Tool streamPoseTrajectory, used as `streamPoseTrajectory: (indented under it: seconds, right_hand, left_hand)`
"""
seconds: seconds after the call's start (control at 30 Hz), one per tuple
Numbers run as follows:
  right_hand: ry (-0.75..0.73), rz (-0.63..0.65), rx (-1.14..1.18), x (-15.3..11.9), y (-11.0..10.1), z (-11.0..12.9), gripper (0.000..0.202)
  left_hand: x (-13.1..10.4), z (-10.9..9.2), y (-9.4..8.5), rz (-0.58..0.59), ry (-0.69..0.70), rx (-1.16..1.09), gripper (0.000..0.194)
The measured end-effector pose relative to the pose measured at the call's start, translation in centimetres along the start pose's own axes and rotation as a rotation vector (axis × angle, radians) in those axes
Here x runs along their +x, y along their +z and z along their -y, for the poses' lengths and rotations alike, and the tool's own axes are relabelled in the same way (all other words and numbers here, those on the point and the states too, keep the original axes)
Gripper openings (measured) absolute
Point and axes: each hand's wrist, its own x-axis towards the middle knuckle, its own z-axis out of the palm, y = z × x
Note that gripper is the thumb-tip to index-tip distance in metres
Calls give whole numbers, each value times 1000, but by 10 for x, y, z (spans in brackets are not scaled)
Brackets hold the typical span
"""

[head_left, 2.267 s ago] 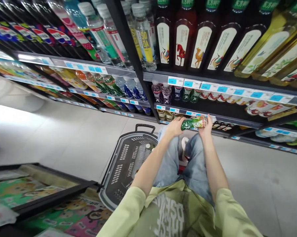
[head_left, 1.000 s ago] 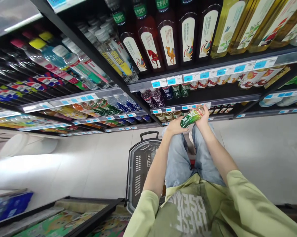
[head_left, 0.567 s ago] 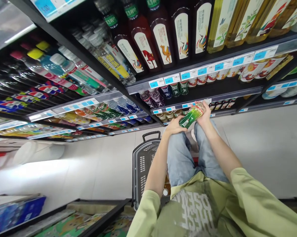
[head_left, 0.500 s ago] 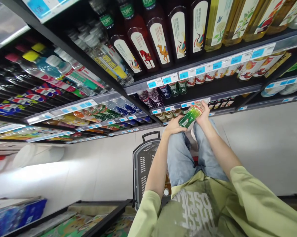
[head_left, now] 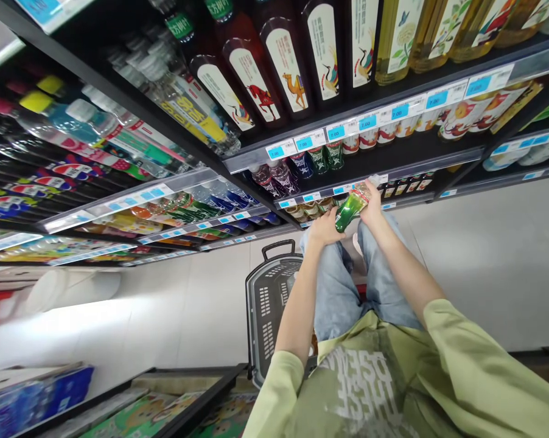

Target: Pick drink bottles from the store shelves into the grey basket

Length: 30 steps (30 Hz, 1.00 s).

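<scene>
Pale floor tiles (head_left: 210, 292) are seen below dark shelves (head_left: 420, 161) filled with drinks, and a dark grey basket (head_left: 258, 292) with a raised handle is set on them. To the right of the basket and nearer the shelves, a bottle (head_left: 352, 208) is held aslant in mid-air above bent, jeans-clad legs (head_left: 336, 292). Its base end is grasped by the left hand (head_left: 322, 230), while its upper end is grasped by the right hand (head_left: 371, 204); neither grip is released. Glossy deep green is shown at the base, passing into yellow-green towards the middle, with reddish patterning near the neck and a clear, pale top. No brand can be read on it at this size.

Beyond the basket, "7.00" is printed on blue-and-white price tags (head_left: 304, 143). Above the tags, dark tea bottles (head_left: 251, 79) are lined up, their white labels decorated with a red horse, a camel and colourful birds; "方树叶" can be read on a green cap (head_left: 179, 25). To the left of these, red, white and blue round logos are borne by dark cola bottles (head_left: 46, 182). "THESE" is printed upside down on the green shirt (head_left: 370, 389).
</scene>
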Motion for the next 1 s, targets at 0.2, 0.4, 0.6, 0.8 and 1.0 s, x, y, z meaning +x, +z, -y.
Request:
streamPoseTrajectory:
  seconds: [0.2, 0.4, 0.6, 0.8, 1.0]
  right_hand:
    - [76, 115, 55, -20, 2, 14, 21]
    - [68, 69, 76, -22, 5, 16, 20]
    - [61, 72, 94, -22, 5, 15, 20]
    - [30, 42, 84, -19, 5, 13, 17]
    - [-3, 36, 58, -17, 3, 10, 19]
  left_hand:
    - [-1, 9, -8, 12, 105, -107, 94]
    - [0, 5, -2, 1, 95, -85, 91]
    - [1, 6, 0, 2, 92, -95, 91]
    - [1, 2, 4, -21, 54, -81, 90]
    - [0, 3, 4, -19, 56, -100, 88]
